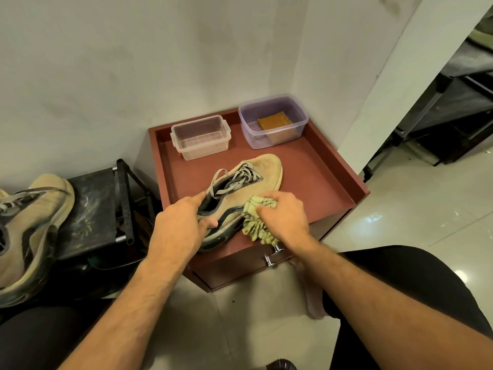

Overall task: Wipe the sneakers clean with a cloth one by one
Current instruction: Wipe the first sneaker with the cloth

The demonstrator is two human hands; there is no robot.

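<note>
Right now we are partway through wiping one sneaker (pixel 248 182), which lies tilted on the red cabinet top (pixel 314 166): our left hand (pixel 178 222) grips its heel collar with a finger hooked into the opening, while our right hand (pixel 285 212) bunches the yellow-green cloth (pixel 253 217) and presses it against the shoe's side panel. The second sneaker (pixel 32 228) waits on the dark stand (pixel 90 209) to the left (by the look of it, not yet cleaned). Next, we judge, the cloth should travel toward the toe while the left hand holds the shoe firm.
</note>
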